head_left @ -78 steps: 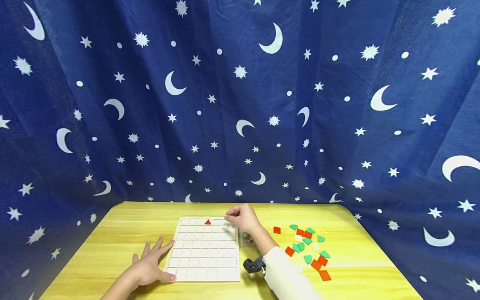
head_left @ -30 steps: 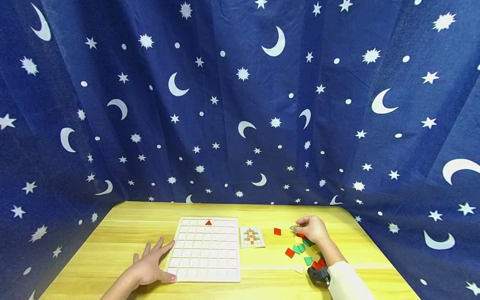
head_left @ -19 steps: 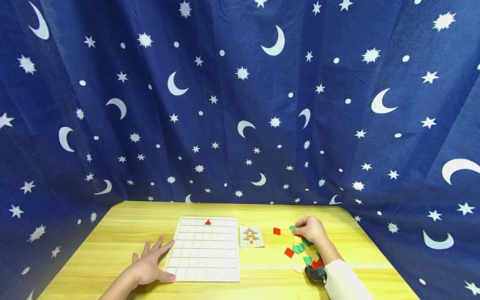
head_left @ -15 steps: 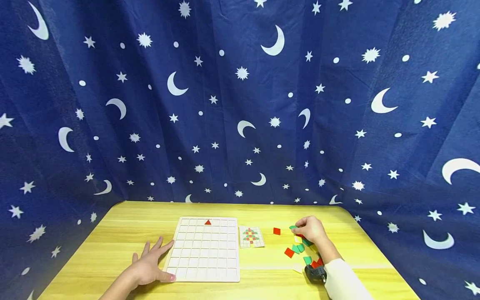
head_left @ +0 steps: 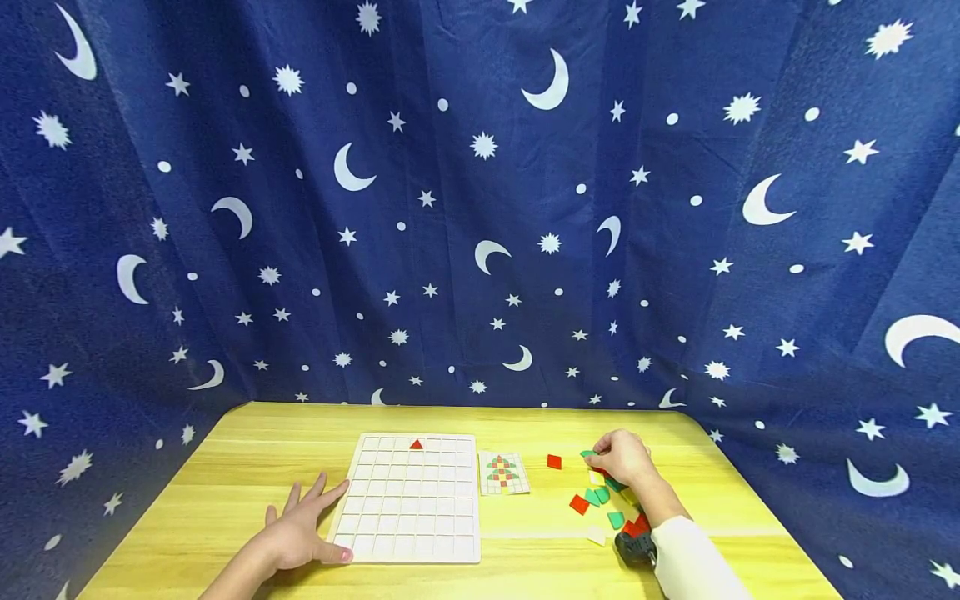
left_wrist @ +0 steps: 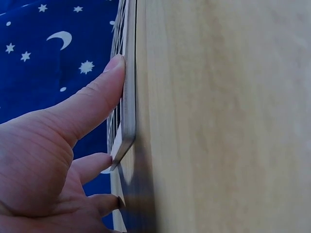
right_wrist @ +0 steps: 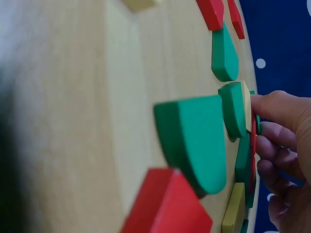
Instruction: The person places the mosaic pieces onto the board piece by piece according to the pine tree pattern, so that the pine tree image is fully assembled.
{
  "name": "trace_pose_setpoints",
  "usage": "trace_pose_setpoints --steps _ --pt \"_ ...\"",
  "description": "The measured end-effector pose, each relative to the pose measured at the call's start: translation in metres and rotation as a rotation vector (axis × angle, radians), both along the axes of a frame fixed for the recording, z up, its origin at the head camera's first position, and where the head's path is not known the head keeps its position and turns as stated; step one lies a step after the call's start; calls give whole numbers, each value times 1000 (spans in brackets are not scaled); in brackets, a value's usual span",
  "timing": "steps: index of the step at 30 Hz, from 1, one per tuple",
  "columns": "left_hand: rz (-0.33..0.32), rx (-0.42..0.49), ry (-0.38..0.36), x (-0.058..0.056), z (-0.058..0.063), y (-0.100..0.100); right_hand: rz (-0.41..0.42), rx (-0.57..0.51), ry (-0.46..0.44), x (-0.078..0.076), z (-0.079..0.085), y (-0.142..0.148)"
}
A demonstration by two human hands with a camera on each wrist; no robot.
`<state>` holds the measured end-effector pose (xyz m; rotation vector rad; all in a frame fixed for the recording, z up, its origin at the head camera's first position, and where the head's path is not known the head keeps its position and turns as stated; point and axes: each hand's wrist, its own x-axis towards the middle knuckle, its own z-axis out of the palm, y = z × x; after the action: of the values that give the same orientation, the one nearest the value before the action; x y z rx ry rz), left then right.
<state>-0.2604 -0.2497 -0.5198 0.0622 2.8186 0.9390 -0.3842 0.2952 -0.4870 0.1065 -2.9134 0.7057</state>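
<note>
A white grid board (head_left: 411, 502) lies on the table, a red triangle tile (head_left: 416, 445) in its top row. My left hand (head_left: 296, 533) spreads its fingers at the board's left side, thumb on the near-left corner. In the left wrist view the thumb (left_wrist: 104, 80) presses the rim of the board (left_wrist: 129, 92). At the far left of the loose tiles, my right hand (head_left: 628, 458) pinches a green tile (head_left: 587, 454) between thumb and fingertips. The right wrist view shows only a sliver of this green tile (right_wrist: 257, 119), the rest hidden behind other tiles.
Right of the board lies a pattern card (head_left: 503, 473) showing a tree of coloured shapes. Loose tiles lie around and under the right forearm: a red square (head_left: 554, 462), another red square (head_left: 579, 504), a green rounded tile (head_left: 616, 520), a pale yellow tile (head_left: 596, 536). A patterned curtain (head_left: 480, 208) hangs behind the table.
My right hand has gone from above the board's upper right corner to the loose tiles, uncovering the card, and has stayed at the green tile. The left hand keeps its place.
</note>
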Motion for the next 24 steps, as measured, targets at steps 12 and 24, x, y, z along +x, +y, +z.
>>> trace_pose_setpoints --steps 12,24 --pt "2 17 10 -2 -4 -3 69 -71 88 8 5 -16" --pt "13 28 -3 -5 -6 -4 254 -256 179 20 15 -87"
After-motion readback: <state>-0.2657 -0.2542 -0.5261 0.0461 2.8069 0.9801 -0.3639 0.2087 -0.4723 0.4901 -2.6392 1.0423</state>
